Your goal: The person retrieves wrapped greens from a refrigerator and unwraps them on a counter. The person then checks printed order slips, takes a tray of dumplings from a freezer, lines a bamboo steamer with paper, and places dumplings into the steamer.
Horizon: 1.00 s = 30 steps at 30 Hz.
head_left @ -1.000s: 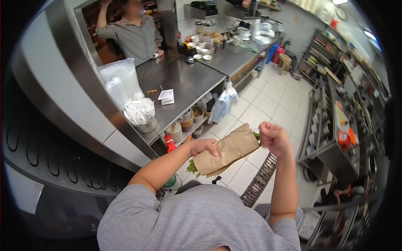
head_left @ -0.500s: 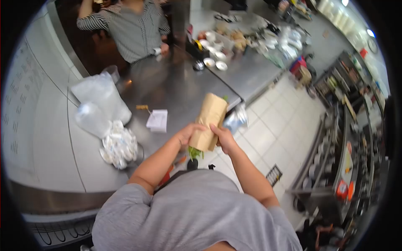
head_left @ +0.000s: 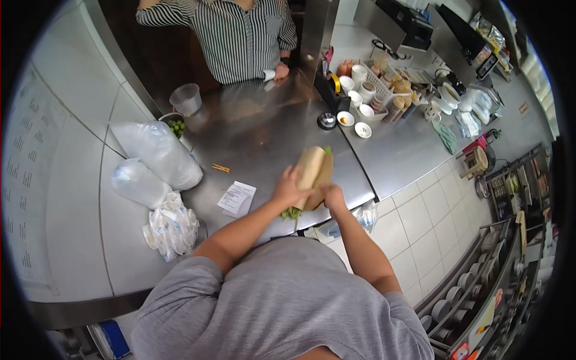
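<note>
Left hand [head_left: 289, 189]: my fingers are round the brown paper bundle [head_left: 309, 170]
Right hand [head_left: 333, 197]: mine's closed on its paper edge
Bundle: over the front of the steel counter [head_left: 264, 159], can't tell if touching, greens [head_left: 292, 213] poking out both ends
Counter: paper slips [head_left: 237, 197], clothespin [head_left: 221, 168], puffy plastic bags [head_left: 159, 153] off left
Across: person [head_left: 243, 42] in stripes

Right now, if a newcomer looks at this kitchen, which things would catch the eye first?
Probably the brown paper roll with green leaves at its ends, held between the left hand and the right hand at the near edge of the steel counter. Next might come the striped shirt of a person across it, then the bulging plastic bags by the tiled wall on the left.
</note>
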Tool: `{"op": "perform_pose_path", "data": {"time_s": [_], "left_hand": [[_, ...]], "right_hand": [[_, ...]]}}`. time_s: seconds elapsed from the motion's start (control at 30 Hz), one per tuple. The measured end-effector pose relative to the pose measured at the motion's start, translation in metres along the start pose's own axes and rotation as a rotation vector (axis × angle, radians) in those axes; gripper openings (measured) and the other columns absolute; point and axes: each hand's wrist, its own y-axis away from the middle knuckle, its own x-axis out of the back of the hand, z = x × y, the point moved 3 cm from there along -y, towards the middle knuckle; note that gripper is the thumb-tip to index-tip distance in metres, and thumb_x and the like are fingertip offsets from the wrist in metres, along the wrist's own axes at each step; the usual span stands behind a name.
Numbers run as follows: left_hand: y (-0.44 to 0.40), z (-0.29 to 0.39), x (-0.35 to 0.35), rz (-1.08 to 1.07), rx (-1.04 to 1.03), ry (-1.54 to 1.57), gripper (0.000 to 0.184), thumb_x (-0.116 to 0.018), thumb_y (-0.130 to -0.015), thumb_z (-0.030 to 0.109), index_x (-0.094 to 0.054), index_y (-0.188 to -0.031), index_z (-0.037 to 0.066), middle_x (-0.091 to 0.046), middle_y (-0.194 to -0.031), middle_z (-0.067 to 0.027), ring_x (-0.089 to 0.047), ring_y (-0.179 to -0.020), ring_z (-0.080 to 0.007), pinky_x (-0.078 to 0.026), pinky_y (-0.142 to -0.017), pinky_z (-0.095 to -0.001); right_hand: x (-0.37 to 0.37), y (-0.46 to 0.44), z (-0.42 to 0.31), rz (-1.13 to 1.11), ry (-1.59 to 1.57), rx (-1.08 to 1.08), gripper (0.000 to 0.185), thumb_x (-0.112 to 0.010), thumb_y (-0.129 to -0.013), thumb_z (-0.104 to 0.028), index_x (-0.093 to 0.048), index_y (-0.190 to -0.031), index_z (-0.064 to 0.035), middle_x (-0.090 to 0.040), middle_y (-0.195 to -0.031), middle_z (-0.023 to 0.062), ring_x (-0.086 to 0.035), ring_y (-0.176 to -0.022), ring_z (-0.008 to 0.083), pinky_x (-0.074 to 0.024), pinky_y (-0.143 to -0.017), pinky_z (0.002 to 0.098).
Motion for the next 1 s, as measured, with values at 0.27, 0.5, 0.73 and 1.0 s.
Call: {"op": "perform_pose_path", "data": {"time_s": [0.27,0.5,0.73,1.0], "left_hand": [[-0.019,-0.051,0.027,0.204,0.047,0.118,0.062,-0.061,-0.079,0.015,-0.042,-0.138,0.010,-0.044,-0.129,-0.0220,-0.047,-0.118,-0.0363,-0.038,-0.102,-0.0382],[-0.013,-0.012,0.043,0.181,0.262,-0.112,0.080,-0.074,-0.074,0.033,-0.038,-0.139,0.005,-0.038,-0.135,-0.0215,-0.043,-0.124,-0.0346,-0.037,-0.104,-0.0364],[-0.014,-0.024,0.051,0.193,0.289,-0.002,0.077,-0.071,-0.071,0.021,-0.038,-0.138,0.004,-0.040,-0.132,-0.0195,-0.045,-0.120,-0.0347,-0.038,-0.103,-0.0375],[-0.008,-0.039,0.061,0.230,0.163,0.016,0.057,-0.052,-0.082,0.013,-0.041,-0.138,0.012,-0.040,-0.132,-0.0207,-0.049,-0.116,-0.0375,-0.040,-0.100,-0.0387]], "right_hand": [[0.039,-0.021,-0.026,-0.121,-0.119,-0.106,0.029,-0.053,-0.094,-0.019,-0.061,-0.111,0.0033,-0.066,-0.087,0.0076,-0.058,-0.070,0.0159,-0.0454,-0.059,0.0302],[0.050,-0.031,-0.015,-0.135,-0.130,-0.128,0.029,-0.053,-0.094,-0.018,-0.059,-0.112,0.0043,-0.066,-0.092,0.0106,-0.063,-0.075,0.0182,-0.0505,-0.065,0.0311],[0.057,-0.045,0.015,-0.139,-0.138,-0.099,0.030,-0.054,-0.094,-0.015,-0.058,-0.113,0.0076,-0.066,-0.096,0.0128,-0.064,-0.081,0.0202,-0.0502,-0.074,0.0313],[0.058,-0.041,0.017,-0.120,-0.191,-0.131,0.030,-0.055,-0.093,-0.012,-0.058,-0.115,0.0086,-0.067,-0.099,0.0135,-0.064,-0.084,0.0192,-0.0498,-0.077,0.0310]]}}
